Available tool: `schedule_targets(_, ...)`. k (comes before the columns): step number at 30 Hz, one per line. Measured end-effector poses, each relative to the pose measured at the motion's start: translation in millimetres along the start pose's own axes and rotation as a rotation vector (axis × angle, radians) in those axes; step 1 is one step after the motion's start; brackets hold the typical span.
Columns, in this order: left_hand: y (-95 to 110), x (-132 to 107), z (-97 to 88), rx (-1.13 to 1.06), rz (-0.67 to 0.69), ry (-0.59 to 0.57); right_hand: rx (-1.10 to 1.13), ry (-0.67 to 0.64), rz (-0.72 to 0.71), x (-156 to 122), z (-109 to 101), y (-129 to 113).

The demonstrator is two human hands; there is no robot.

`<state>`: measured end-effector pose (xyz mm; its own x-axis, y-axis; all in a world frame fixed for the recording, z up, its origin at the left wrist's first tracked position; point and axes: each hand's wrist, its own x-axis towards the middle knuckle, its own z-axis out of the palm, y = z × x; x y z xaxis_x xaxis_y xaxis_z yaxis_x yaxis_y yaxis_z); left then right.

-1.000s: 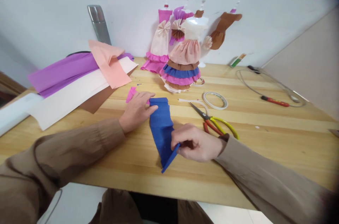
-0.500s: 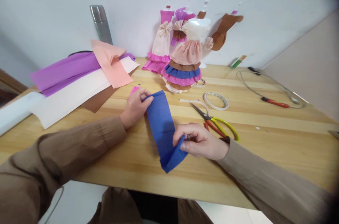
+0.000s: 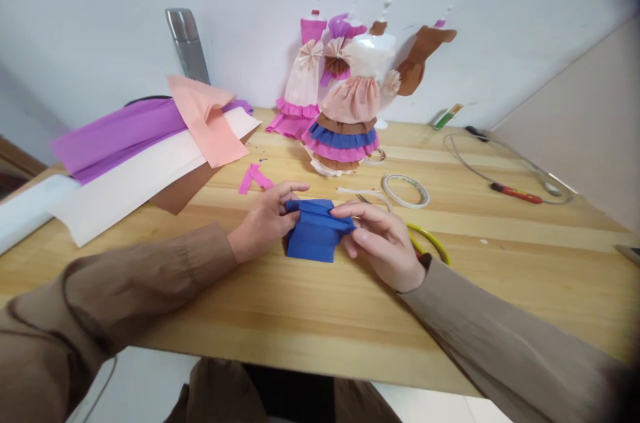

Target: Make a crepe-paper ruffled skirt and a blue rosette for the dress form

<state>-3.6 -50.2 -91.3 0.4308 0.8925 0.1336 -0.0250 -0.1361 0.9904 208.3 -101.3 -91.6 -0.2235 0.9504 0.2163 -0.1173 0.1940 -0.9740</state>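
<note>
Both our hands have come together since the earlier frames: the blue paper point(image 3: 311, 246), which hung between them as a long strip half a second ago, now lies gathered into a short folded piece, and the pink scraps point(image 3: 256, 178) that our left hand point(image 3: 270, 220) partly covered show more fully.

We hold the blue paper near the front of the wooden table point(image 3: 240, 316), between our two hands. Our left hand pinches its left edge at the fold, thumb close to the fingers, with a finger reaching out above the paper. Our right hand point(image 3: 383, 243) grips the right end of the fold narrowly between thumb and fingers.

Just beyond our left hand lie the pink scraps. Our right hand hides much of the scissors; their yellow handle point(image 3: 431, 235) shows just beside it. Farther back we see a white tape roll point(image 3: 426, 198) with a narrow white strip point(image 3: 357, 190) near it. To our left, purple paper point(image 3: 125, 133), a cream sheet point(image 3: 135, 190) and peach paper point(image 3: 205, 126) overlap, and near the wall stands a figure in a layered paper skirt point(image 3: 350, 100).
</note>
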Motion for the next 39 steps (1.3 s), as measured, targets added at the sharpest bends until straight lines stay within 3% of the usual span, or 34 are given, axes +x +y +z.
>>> schedule_targets(7, 3.9, 1.3, 3.4, -0.053, -0.012, -0.016, -0.198, 0.205, 0.02, 7.8, 8.6, -0.6)
schedule_targets(15, 13.3, -5.4, 7.7, -0.091, 0.056, -0.177, -0.192, 0.052, 0.121, 13.3, 12.6, -0.3)
schedule_targets(23, 4.5, 0.4, 3.7, 0.147, 0.016, -0.111, -0.131, 0.193, 0.135, 15.7, 8.6, 0.4)
schedule_targets(25, -0.4, 5.9, -0.7, 0.154, 0.002, 0.001, -0.122, 0.2, 0.119, 15.8, 8.3, 0.5)
schedule_targets(29, -8.9, 21.6, -22.1, 0.245, 0.088, 0.463, -0.119, 0.191, 0.098, 15.7, 8.7, 1.1)
schedule_targets(31, -11.4, 28.3, -33.9, 0.361, 0.147, 0.592, -0.12, 0.192, 0.09, 16.1, 8.6, 2.3)
schedule_targets(32, -11.5, 29.9, -38.0, 0.439, 0.185, 0.601, -0.119, 0.194, 0.09, 16.4, 8.4, 3.0)
schedule_targets(36, -2.0, 18.9, -34.0, 0.709, 0.47, 0.464, -0.098, 0.2, 0.12, 17.5, 7.4, 5.7)
schedule_targets(39, 9.5, -0.7, -14.8, 0.675, 0.463, 0.25, -0.078, 0.208, 0.135, 17.6, 7.1, 6.6)
